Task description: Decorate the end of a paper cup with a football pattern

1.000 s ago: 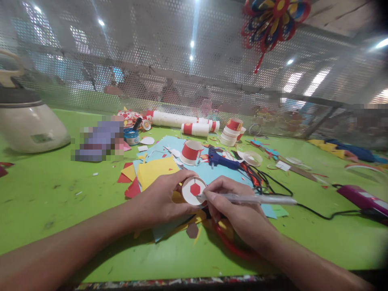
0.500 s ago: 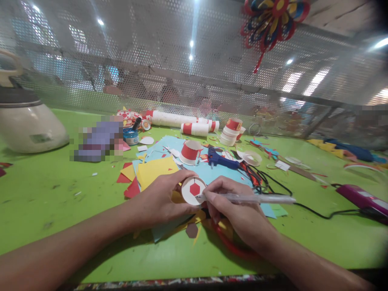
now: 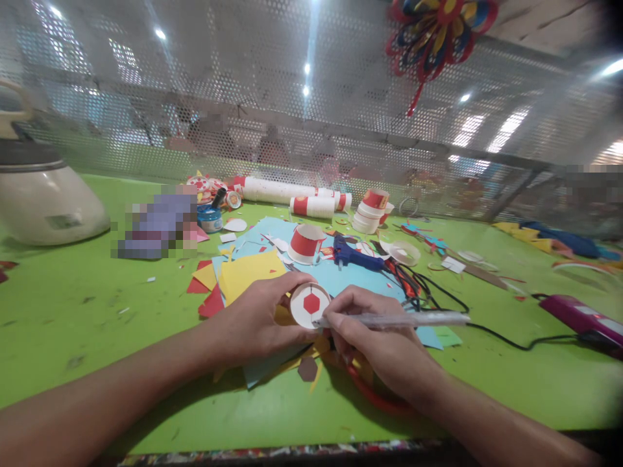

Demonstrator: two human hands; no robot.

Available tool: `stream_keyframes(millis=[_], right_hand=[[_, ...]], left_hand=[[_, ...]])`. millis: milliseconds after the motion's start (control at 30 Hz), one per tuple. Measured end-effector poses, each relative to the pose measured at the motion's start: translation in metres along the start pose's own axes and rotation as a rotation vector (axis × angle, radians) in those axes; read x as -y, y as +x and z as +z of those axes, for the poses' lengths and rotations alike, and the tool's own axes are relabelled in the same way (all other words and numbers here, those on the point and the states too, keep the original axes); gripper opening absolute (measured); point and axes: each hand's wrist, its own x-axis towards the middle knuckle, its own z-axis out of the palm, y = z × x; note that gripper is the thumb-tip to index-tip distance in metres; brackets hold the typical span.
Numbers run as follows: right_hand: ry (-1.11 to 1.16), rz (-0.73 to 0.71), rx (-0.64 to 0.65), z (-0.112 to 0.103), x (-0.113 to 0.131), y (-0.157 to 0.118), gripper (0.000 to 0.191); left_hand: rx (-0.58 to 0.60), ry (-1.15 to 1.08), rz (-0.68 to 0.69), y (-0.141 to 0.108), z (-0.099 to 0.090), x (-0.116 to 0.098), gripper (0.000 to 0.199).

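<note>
My left hand (image 3: 265, 314) is closed around the side of a small paper cup (image 3: 302, 316), its round white end facing me. A red hexagon (image 3: 312, 301) sits in the middle of that end, with a short dark line running up from it to the rim. Between the fingertips of my right hand (image 3: 363, 324) is a slim, translucent pen (image 3: 413, 319), its tip touching the white face below the hexagon. Under my hands lie yellow and blue paper pieces, a brown hexagon (image 3: 307, 370) and a red curved handle (image 3: 374, 392), partly hidden by my right hand.
Beyond my hands stand a red-and-white cup (image 3: 305, 244) and a blue glue gun (image 3: 360, 256) with a black cable. Stacked paper cups (image 3: 314, 207) lie farther back. A blue jar (image 3: 210, 218) and a large pale flask (image 3: 48, 201) stand left; a purple power strip (image 3: 579, 321) lies right.
The pen tip has shifted slightly left along the lower part of the cup's white face. My left hand keeps its hold on the cup, almost unmoved.
</note>
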Motion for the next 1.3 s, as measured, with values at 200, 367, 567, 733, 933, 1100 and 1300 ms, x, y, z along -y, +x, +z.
stream_keyframes(millis=[200, 367, 567, 733, 933, 1100, 1300], right_hand=[[0.03, -0.008, 0.008, -0.0016, -0.001, -0.0003, 0.013], [0.045, -0.018, -0.012, -0.0033, -0.0019, 0.0015, 0.011], [0.045, -0.013, -0.013, -0.0016, -0.0012, 0.0011, 0.013], [-0.007, -0.019, -0.015, -0.0016, 0.0001, -0.0011, 0.012], [0.015, 0.014, 0.026, -0.0014, 0.0011, 0.0002, 0.012], [0.013, 0.011, 0.036, -0.0008, 0.0026, 0.0002, 0.01], [0.021, 0.01, 0.017, -0.0012, 0.0005, 0.0001, 0.012]], left_hand=[[0.0, -0.007, 0.01, 0.0011, -0.0004, 0.0005, 0.042], [0.01, -0.02, 0.002, -0.0004, 0.0003, 0.0001, 0.043], [0.011, -0.012, 0.002, 0.0008, -0.0001, -0.0017, 0.042], [0.01, -0.005, 0.009, 0.002, -0.0011, -0.0014, 0.042], [0.013, -0.003, 0.019, 0.0023, -0.0005, 0.0002, 0.043], [0.012, -0.005, 0.023, 0.0013, -0.0002, 0.0012, 0.043], [0.016, -0.009, 0.019, -0.0006, -0.0002, 0.0007, 0.042]])
